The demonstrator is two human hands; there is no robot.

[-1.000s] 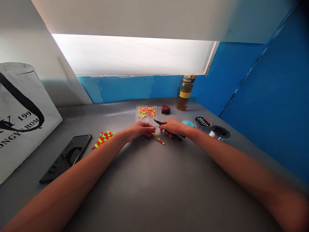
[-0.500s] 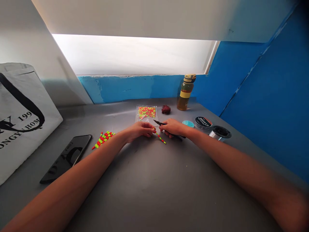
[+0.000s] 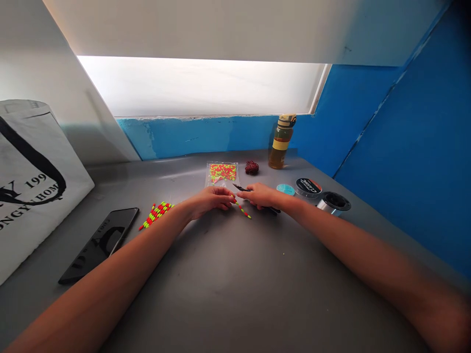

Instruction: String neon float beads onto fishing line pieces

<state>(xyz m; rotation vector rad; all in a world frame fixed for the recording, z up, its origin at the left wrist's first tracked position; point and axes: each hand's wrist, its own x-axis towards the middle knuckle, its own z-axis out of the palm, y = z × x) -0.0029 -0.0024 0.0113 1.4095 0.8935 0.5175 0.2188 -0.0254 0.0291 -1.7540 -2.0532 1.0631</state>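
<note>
Between its thumb and fingers my left hand (image 3: 214,200) pinches one end of a short string of red and yellow-green beads (image 3: 243,211). The string's other end trails down to the right onto the grey table. Close beside it, my right hand (image 3: 262,195) is closed around dark pliers (image 3: 240,188); the pointed jaws stick out past the fingers toward the upper left, and a handle end shows below the palm. The right fingertips are close to the beads at the left hand; whether they touch is too small to tell.
Behind the hands lie a clear bag of beads (image 3: 222,172) and a dark red cord bundle (image 3: 252,168). A bottle (image 3: 281,142), round containers (image 3: 308,186) and a line spool (image 3: 335,202) stand right. Left are bead strings (image 3: 157,214), a phone (image 3: 99,245) and a white bag (image 3: 33,191).
My right hand has moved slightly left, bringing its fingertips nearer the pinched end of the bead string. The left hand keeps its pinch. The whole view has shifted slightly.
</note>
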